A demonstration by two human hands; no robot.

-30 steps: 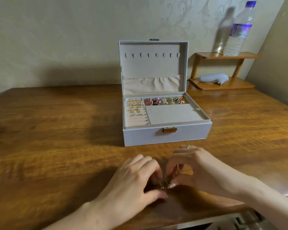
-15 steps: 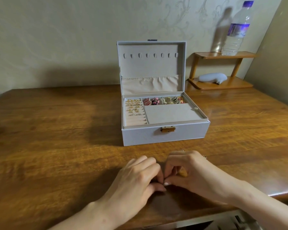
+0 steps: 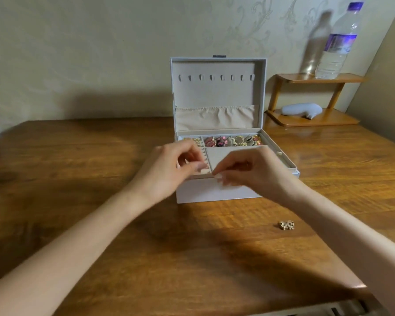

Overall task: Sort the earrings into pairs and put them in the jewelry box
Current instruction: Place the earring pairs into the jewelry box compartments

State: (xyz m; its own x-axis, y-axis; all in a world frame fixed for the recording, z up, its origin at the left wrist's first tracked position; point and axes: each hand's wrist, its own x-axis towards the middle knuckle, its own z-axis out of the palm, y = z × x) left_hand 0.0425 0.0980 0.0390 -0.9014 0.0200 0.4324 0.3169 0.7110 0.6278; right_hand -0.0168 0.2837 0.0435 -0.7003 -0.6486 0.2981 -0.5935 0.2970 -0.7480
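Dim, warm light comes from my right: the bottle [image 3: 338,53] and box [image 3: 217,92] throw soft shadows leftward on the wall, and my arms darken the table [image 3: 78,179]. Pale glare marks its near right edge. My left hand [image 3: 171,167] and right hand [image 3: 251,172] are motion-blurred. The frame's edges bow.

Arms extended, left hand [image 3: 176,165] and right hand [image 3: 249,171] close together, fingertips [image 3: 201,166] pinched.
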